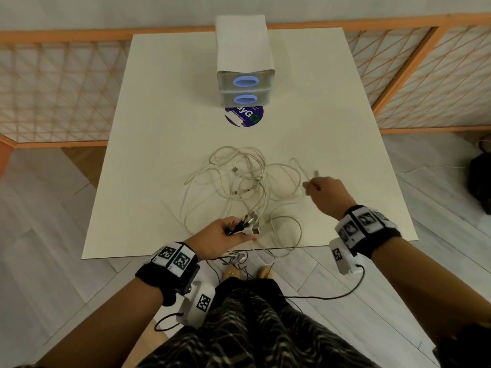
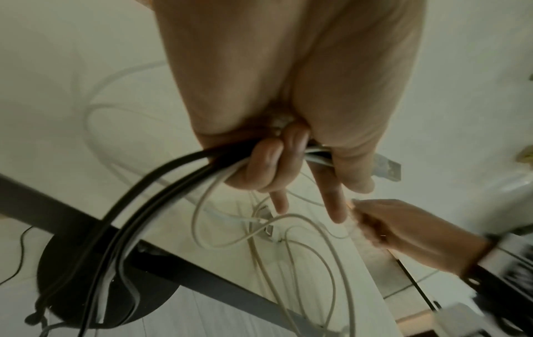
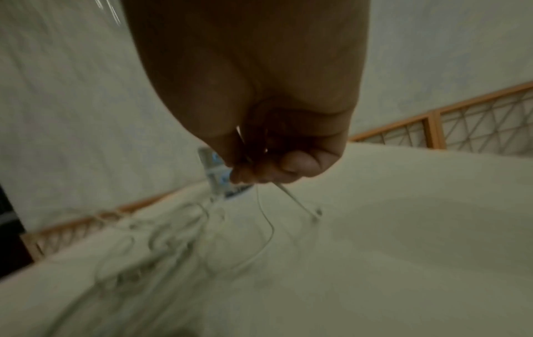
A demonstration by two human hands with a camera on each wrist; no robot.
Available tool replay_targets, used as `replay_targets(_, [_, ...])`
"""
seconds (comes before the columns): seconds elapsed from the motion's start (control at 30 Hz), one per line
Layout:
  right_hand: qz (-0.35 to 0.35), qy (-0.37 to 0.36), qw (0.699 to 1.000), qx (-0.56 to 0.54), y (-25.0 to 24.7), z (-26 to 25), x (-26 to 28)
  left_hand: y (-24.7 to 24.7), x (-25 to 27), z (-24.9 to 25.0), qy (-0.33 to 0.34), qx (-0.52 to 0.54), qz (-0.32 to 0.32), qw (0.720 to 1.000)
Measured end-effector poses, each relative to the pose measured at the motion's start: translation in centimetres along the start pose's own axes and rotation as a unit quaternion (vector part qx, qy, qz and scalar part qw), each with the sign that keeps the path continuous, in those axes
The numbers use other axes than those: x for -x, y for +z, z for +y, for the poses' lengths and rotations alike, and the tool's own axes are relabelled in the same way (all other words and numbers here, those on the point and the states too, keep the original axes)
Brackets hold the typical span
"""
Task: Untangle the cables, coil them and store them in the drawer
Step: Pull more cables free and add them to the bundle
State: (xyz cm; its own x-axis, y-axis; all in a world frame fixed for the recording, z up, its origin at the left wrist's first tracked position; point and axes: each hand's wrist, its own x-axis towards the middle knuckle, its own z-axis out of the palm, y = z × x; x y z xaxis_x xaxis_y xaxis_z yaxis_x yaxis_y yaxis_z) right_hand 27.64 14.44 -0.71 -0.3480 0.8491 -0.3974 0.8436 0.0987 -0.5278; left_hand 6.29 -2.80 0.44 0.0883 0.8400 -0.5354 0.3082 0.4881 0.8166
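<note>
A tangle of thin white cables lies spread over the middle of the white table. My left hand at the table's near edge grips a bundle of cable ends, black and white, with plugs sticking out; the left wrist view shows black cables and white cables running through the curled fingers. My right hand to the right of the tangle pinches one white cable near its plug. The drawer unit stands at the back, both drawers closed.
A round blue sticker lies in front of the drawer unit. An orange lattice screen stands behind the table. Some cable loops hang over the near table edge. A dark bag sits on the floor at right.
</note>
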Motion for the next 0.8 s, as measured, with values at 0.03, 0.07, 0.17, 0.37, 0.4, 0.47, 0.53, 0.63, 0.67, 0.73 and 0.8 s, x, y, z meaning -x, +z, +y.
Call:
replay_targets(0.03, [0.038,-0.022,0.999,-0.001,-1.1,-0.2,0.9,-0.2,0.2,0.2,-0.003,-0.002,0.003,1.0])
replay_targets(0.07, [0.061,-0.049,0.997,-0.015,-2.3,-0.3,2.0,-0.5,0.3,0.1,-0.015,-0.009,0.003,1.0])
replay_targets(0.17, [-0.009,-0.195,0.979,-0.059,-5.5,-0.8,6.5,-1.5,0.3,-0.5,-0.047,-0.017,0.003,0.999])
replay_targets(0.37, [-0.227,-0.408,0.859,0.209,-1.9,1.7,10.4,-2.7,0.1,0.1,-0.013,0.093,0.007,0.996])
replay_targets(0.4, [-0.239,-0.42,0.835,0.264,-0.9,2.2,10.4,-2.7,0.2,0.5,-0.001,0.098,0.002,0.995])
replay_targets(0.47, [-0.271,-0.4,0.802,0.351,0.8,2.7,10.4,-2.6,0.4,1.3,0.025,0.101,-0.008,0.995])
replay_targets(0.53, [-0.316,-0.363,0.784,0.391,1.6,2.8,10.2,-2.5,0.7,1.9,0.031,0.098,-0.017,0.995])
replay_targets(0.63, [-0.298,-0.329,0.836,0.323,1.7,2.1,9.5,-2.8,1.2,1.9,0.023,0.081,-0.032,0.996])
replay_targets(0.67, [-0.266,-0.309,0.87,0.276,1.7,1.9,9.0,-2.9,1.4,1.9,0.021,0.081,-0.038,0.996])
replay_targets(0.73, [-0.162,-0.263,0.933,0.185,2.3,1.8,7.5,-3.0,1.9,1.9,0.016,0.082,-0.056,0.995])
replay_targets(0.8, [-0.097,-0.172,0.971,0.132,3.2,1.7,5.7,-3.0,2.5,2.0,0.005,0.074,-0.082,0.994])
